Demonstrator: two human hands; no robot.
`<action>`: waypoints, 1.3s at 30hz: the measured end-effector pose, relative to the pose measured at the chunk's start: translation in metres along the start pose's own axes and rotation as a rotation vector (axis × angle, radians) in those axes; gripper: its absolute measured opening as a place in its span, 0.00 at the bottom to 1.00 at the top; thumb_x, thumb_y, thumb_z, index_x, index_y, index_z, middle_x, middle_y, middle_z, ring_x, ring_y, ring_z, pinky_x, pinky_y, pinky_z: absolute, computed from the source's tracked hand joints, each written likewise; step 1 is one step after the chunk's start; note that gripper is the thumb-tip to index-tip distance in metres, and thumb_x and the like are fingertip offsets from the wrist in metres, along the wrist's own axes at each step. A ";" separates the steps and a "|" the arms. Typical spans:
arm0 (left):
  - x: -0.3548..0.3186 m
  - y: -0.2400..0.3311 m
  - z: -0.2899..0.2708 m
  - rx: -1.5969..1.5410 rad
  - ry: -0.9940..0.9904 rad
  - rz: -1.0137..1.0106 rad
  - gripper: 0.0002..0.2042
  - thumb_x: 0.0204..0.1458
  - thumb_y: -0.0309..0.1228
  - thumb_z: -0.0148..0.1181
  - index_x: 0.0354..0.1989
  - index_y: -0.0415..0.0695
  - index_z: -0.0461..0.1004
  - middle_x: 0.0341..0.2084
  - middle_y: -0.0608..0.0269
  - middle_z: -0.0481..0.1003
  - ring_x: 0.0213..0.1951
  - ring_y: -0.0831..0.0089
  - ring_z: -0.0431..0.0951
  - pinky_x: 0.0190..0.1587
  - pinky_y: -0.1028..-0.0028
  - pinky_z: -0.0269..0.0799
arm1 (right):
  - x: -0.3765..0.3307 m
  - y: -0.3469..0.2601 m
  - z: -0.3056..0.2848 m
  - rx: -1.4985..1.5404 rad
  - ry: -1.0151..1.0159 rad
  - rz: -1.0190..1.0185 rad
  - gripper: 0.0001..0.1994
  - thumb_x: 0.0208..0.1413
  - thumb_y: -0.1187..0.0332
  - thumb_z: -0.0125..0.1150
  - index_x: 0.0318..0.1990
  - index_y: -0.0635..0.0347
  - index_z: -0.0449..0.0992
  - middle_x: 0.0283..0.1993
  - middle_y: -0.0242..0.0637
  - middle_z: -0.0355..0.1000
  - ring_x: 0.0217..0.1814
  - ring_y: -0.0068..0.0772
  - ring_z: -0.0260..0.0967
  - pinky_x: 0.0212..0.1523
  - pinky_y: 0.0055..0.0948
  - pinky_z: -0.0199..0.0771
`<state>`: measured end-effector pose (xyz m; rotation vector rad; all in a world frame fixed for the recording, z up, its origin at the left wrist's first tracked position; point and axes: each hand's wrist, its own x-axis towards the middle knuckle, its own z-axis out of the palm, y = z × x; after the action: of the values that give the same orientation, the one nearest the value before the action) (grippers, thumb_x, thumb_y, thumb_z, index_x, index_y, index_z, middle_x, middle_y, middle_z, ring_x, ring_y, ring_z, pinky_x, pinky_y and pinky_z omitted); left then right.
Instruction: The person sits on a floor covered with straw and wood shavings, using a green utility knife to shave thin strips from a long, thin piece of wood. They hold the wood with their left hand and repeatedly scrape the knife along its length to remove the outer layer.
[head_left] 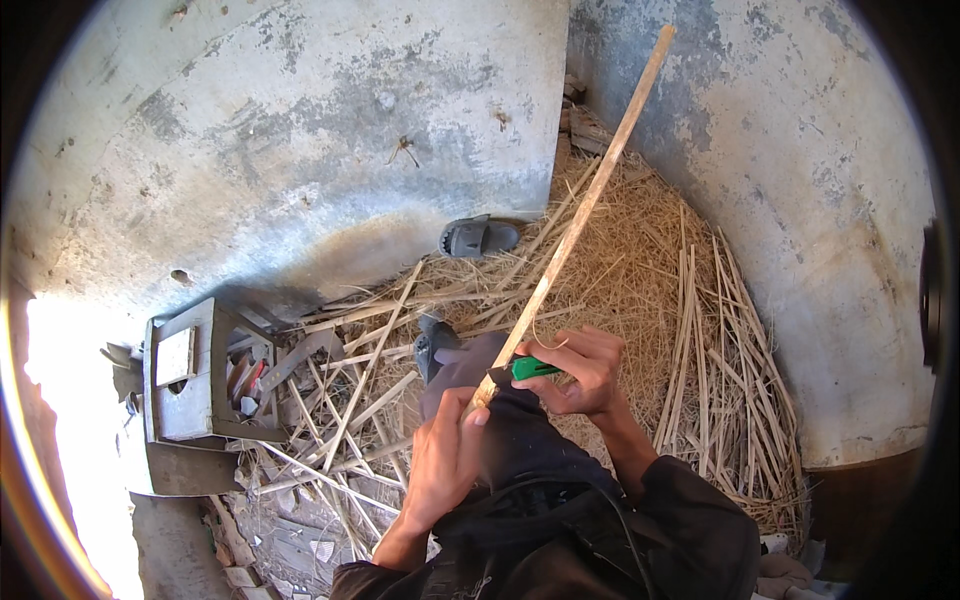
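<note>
A long, pale, flat wooden strip (580,215) slants up and away to the right from my lap. Its near end is gripped by my left hand (448,455), with the fingers closed around it. In my right hand (582,370) is a utility knife with a green handle (534,368). The dark blade lies against the strip just beyond my left fingers. A thin curled shaving (547,342) stands out beside the knife. My legs in dark clothing lie beneath both hands.
Shavings (630,240) cover the floor ahead, and many thin strips (735,370) lie piled at the right. A wooden stool (190,400) stands at the left with loose strips (350,420) beside it. A grey sandal (480,237) rests near the worn wall (330,120).
</note>
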<state>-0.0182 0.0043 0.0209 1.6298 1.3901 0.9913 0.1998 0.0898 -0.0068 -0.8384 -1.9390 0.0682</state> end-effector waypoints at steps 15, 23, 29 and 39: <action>-0.018 -0.016 0.000 0.016 0.032 -0.006 0.12 0.70 0.28 0.54 0.56 0.35 0.71 0.35 0.41 0.82 0.32 0.43 0.84 0.37 0.59 0.76 | 0.003 0.055 -0.005 0.269 0.090 0.280 0.16 0.56 0.61 0.78 0.43 0.66 0.86 0.35 0.41 0.84 0.32 0.26 0.80 0.31 0.26 0.78; -0.012 -0.013 -0.004 0.089 -0.016 -0.063 0.17 0.66 0.36 0.63 0.57 0.38 0.74 0.34 0.42 0.82 0.35 0.44 0.85 0.39 0.59 0.77 | -0.009 0.060 -0.003 0.484 0.007 0.428 0.18 0.55 0.61 0.78 0.44 0.67 0.84 0.32 0.34 0.79 0.30 0.23 0.73 0.32 0.25 0.71; -0.005 0.002 -0.009 0.308 -0.069 -0.110 0.19 0.63 0.37 0.68 0.56 0.37 0.76 0.31 0.51 0.83 0.34 0.60 0.85 0.42 0.65 0.78 | -0.006 0.053 -0.001 0.530 0.030 0.376 0.17 0.54 0.60 0.77 0.43 0.65 0.85 0.32 0.35 0.80 0.29 0.23 0.73 0.31 0.25 0.70; 0.038 -0.003 0.008 -0.132 -0.134 0.148 0.24 0.70 0.35 0.59 0.69 0.37 0.64 0.43 0.55 0.79 0.39 0.68 0.81 0.45 0.68 0.76 | 0.011 0.035 -0.013 0.364 0.021 0.205 0.19 0.51 0.56 0.81 0.44 0.60 0.88 0.32 0.35 0.83 0.27 0.26 0.77 0.29 0.26 0.73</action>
<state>-0.0081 0.0420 0.0184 1.6861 1.1049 1.0165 0.2257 0.1193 -0.0053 -0.7830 -1.7432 0.5163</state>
